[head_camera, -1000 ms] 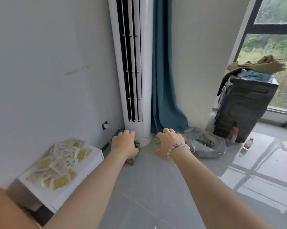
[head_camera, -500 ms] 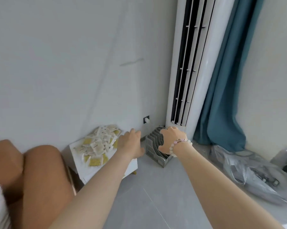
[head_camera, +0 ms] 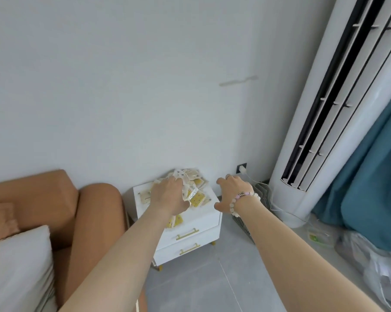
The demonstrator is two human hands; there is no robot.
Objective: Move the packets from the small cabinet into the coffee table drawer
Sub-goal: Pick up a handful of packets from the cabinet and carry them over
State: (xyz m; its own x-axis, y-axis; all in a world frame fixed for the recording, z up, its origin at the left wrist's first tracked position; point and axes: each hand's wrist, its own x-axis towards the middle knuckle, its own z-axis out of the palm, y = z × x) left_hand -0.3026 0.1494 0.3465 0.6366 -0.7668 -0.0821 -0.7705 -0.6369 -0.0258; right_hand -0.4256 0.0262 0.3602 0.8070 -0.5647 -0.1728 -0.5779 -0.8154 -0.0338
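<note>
Left hand (head_camera: 167,195) lies palm down on the pile of packets (head_camera: 198,197), fingers bent into the heap. Fingertips are buried, so I cannot tell if it holds any packet. Right hand (head_camera: 231,192) hovers just right of the left, off the pile, fingers loosely spread and holding nothing; its thumb is near the cabinet's right top edge. Beaded bracelet (head_camera: 243,195) on the right wrist.

Packets are clear-and-yellow sachets, heaped under and beyond the left hand, on top of the small cabinet (head_camera: 190,218). A couple hang over the cabinet's front edge just below the left wrist. The cabinet is white, with two drawer fronts and gold handles (head_camera: 187,234) below the left hand, both closed.

Right of the right hand: wall socket (head_camera: 241,168) with a white plug just beyond its fingertips, and a grey rack (head_camera: 243,228) on the floor under its wrist. Farther right are a tall white air conditioner (head_camera: 320,143), then a teal curtain (head_camera: 374,176) and a clear plastic bag (head_camera: 383,269). Left of the left hand: brown sofa (head_camera: 32,194) and white cushion (head_camera: 17,266).
</note>
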